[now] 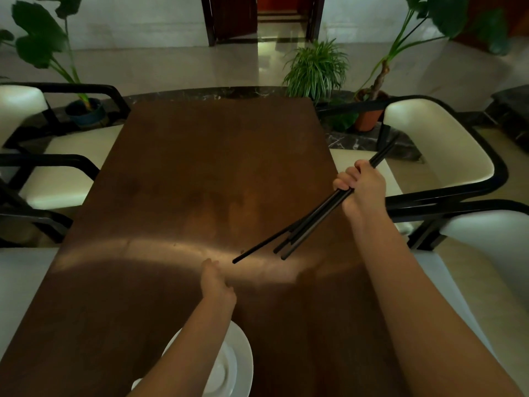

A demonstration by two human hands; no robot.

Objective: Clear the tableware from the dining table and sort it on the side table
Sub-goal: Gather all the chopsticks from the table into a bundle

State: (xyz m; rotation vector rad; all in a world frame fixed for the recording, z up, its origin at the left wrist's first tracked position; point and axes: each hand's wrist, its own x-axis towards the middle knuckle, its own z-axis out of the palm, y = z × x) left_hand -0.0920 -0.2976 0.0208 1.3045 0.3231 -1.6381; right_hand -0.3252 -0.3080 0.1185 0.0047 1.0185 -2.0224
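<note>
Brown and bare across most of its length, the counter [200, 173] runs away from me toward a doorway [262, 18], with cream chairs [435, 147] along both sides and potted plants [316, 68] beyond its far end.

My right hand [362, 186] is raised over the counter's right edge, forearm reaching in from the lower right. Its fingers [345, 179] are curled round a bundle of black chopsticks [309, 219], gripped above their middle. The sticks slant from upper right, where their ends stick out past the hand toward a chair, down to lower left, where the tips fan apart unevenly; one stick reaches farther than the others. I cannot tell whether the tips touch the counter.

My left hand [216, 283] is stretched forward low over the counter's near half, just short of the longest tip and apart from it. Its fingers [210, 265] look loosely gathered and hold nothing; I cannot tell whether they rest on the surface.

White plates [242, 356], stacked, sit on the near edge under my left forearm, which covers much of them.
</note>
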